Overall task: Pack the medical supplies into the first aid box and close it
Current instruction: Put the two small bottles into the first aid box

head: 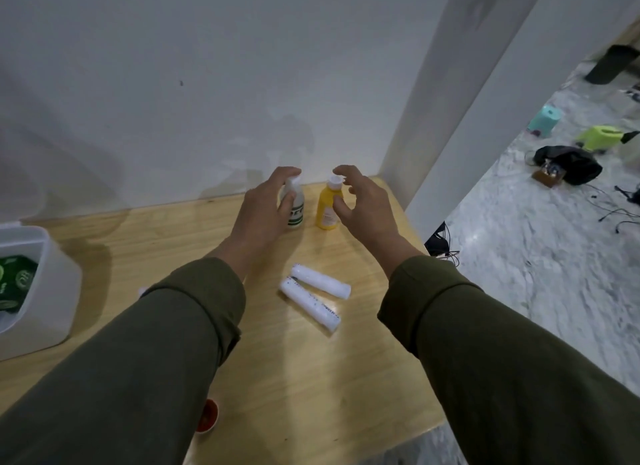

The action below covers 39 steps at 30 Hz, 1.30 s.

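A white bottle with a green label and a yellow bottle with a white cap stand upright at the back of the wooden table, by the wall. My left hand curls around the white bottle with fingers apart, touching or nearly touching it. My right hand hovers open just right of the yellow bottle. Two white gauze rolls lie side by side nearer to me. The white first aid box stands open at the far left with a green packet inside.
A small red-orange cap or jar peeks out under my left sleeve near the table's front edge. A white wall runs behind the table. To the right, the floor holds cables, a black bag and coloured containers.
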Each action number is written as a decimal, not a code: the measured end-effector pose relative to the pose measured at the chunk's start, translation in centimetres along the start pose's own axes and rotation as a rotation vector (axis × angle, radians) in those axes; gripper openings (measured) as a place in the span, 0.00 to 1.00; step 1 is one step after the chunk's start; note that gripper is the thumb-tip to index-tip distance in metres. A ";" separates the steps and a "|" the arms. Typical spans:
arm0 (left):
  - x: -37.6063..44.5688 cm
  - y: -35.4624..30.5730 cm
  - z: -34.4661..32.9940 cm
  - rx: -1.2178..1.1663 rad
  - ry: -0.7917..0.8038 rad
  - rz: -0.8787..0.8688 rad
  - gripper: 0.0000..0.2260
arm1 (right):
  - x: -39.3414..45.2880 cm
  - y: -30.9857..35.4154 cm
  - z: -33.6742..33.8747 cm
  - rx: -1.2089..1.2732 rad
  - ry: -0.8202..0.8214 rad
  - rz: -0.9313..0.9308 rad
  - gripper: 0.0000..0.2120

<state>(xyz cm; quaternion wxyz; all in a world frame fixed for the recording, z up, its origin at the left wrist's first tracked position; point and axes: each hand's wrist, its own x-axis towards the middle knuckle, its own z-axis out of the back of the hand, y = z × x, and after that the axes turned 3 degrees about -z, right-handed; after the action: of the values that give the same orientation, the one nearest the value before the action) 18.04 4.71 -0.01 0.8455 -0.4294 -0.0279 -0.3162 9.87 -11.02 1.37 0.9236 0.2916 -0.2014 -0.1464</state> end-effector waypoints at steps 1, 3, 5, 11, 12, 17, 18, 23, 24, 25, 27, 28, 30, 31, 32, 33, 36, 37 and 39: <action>0.0 0.2 -0.1 -0.019 -0.011 0.001 0.14 | 0.0 -0.2 -0.3 0.001 0.007 0.002 0.16; 0.0 0.4 -0.3 -0.029 -0.030 -0.004 0.14 | 0.1 -0.4 -0.7 0.011 0.013 -0.006 0.15; 0.1 0.6 -0.5 -0.024 -0.043 -0.023 0.14 | 0.2 -0.5 -1.0 0.034 0.001 -0.010 0.14; 0.2 0.9 -0.9 -0.058 -0.073 -0.044 0.12 | 0.6 -0.2 -1.6 0.073 -0.045 0.016 0.13; 0.3 0.9 -0.9 -0.061 -0.076 -0.042 0.12 | 0.6 -0.2 -1.7 0.080 -0.057 0.020 0.12; 0.1 1.0 -0.8 -0.067 -0.087 -0.036 0.12 | 0.8 0.0 -2.0 0.071 -0.093 0.053 0.10; 0.1 1.0 -0.7 -0.069 -0.088 -0.029 0.12 | 0.8 0.1 -2.0 0.070 -0.095 0.052 0.10; -0.6 0.7 1.2 -0.072 -0.112 -0.026 0.11 | 0.6 1.4 -2.0 0.080 -0.091 0.034 0.10; -0.7 0.6 1.9 -0.069 -0.118 -0.021 0.11 | 0.6 2.0 -1.9 0.084 -0.086 0.033 0.10; -0.8 0.5 2.7 -0.065 -0.123 -0.014 0.11 | 0.6 2.7 -1.8 0.091 -0.081 0.033 0.10; -1.0 0.2 4.5 -0.057 -0.138 0.003 0.11 | 0.8 4.5 -1.6 0.102 -0.077 0.045 0.09; -1.2 0.1 5.6 -0.054 -0.147 0.010 0.11 | 0.9 5.6 -1.5 0.104 -0.076 0.053 0.09; -1.5 -0.2 7.9 -0.041 -0.167 0.018 0.10 | 1.1 7.9 -1.4 0.109 -0.069 0.070 0.09; -1.7 -0.3 9.1 -0.032 -0.179 0.019 0.10 | 1.1 9.2 -1.4 0.111 -0.064 0.081 0.09; -1.9 -0.3 10.4 -0.023 -0.190 0.019 0.10 | 1.1 10.4 -1.4 0.113 -0.060 0.093 0.09; -2.1 -0.3 11.7 -0.014 -0.201 0.021 0.10 | 1.0 11.7 -1.5 0.118 -0.058 0.103 0.09; -3.0 0.0 15.9 -0.007 -0.243 0.028 0.10 | 0.5 16.0 -2.1 0.141 -0.069 0.140 0.09; -3.4 0.1 17.3 -0.012 -0.261 0.027 0.10 | 0.3 17.5 -2.3 0.150 -0.075 0.150 0.09; -4.2 0.6 20.3 -0.022 -0.281 0.017 0.10 | -0.3 20.5 -3.1 0.173 -0.083 0.161 0.09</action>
<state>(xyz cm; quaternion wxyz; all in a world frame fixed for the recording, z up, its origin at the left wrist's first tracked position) 19.58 22.18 10.99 0.8313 -0.4787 -0.1388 -0.2461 14.11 6.73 11.25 0.8946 0.3468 -0.2739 -0.0657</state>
